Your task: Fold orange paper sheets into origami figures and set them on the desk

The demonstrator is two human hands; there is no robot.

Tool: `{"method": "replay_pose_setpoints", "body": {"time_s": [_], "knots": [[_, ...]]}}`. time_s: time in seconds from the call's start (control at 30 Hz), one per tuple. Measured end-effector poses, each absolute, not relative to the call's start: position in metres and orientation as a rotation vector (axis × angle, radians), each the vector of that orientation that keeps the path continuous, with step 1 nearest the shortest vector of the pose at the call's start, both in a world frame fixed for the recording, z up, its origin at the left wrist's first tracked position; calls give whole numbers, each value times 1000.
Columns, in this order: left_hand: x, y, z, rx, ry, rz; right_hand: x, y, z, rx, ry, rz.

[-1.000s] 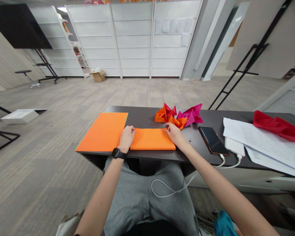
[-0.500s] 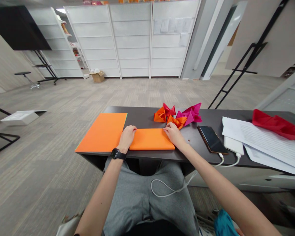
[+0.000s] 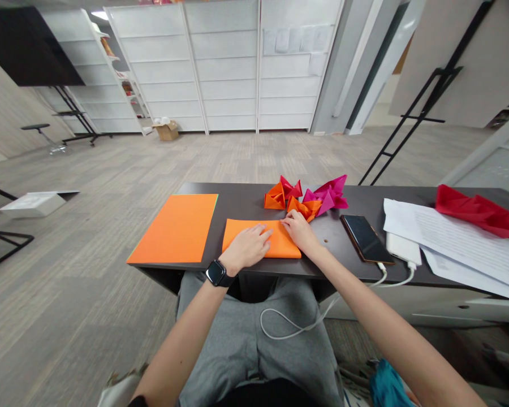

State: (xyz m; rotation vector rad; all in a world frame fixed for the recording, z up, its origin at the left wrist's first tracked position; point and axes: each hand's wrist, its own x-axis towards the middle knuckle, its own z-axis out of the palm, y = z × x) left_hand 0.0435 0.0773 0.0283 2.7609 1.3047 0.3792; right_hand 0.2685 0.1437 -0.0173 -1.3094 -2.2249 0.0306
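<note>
A folded sheet of orange paper (image 3: 280,243) lies near the front edge of the dark table. My left hand (image 3: 251,246), with a black watch at the wrist, rests on its middle with the fingers stretched out. At the paper's far right corner, my right hand (image 3: 296,226) pinches the edge between thumb and fingers. Just beyond that hand sit folded paper shapes: an orange one (image 3: 304,209), an orange and red one (image 3: 275,196) and a magenta one (image 3: 331,196). To the left is a flat stack of orange paper (image 3: 173,229).
On the right lie a phone (image 3: 367,238), a white power bank (image 3: 402,249), printed sheets (image 3: 462,240) and a red folded paper piece (image 3: 479,212). A white cable (image 3: 288,333) loops over my lap. The dark table (image 3: 241,195) ends close to my legs.
My left hand has moved from the paper's far left corner onto its middle, its fingers now spread out. My right hand stays at the far right corner.
</note>
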Motion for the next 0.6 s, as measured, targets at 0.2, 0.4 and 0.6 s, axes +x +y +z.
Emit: {"method": "replay_pose_setpoints", "body": {"time_s": [0.2,0.4,0.6], "knots": [[45,68,13,2814,1352,249,268,143,-17,-1314,-2211,54],[44,63,5,2811,1388,268,267,143,-17,-1333,-2172,90],[45,60,6,2808,1389,310,262,137,0,-1367,-2106,120]]}}
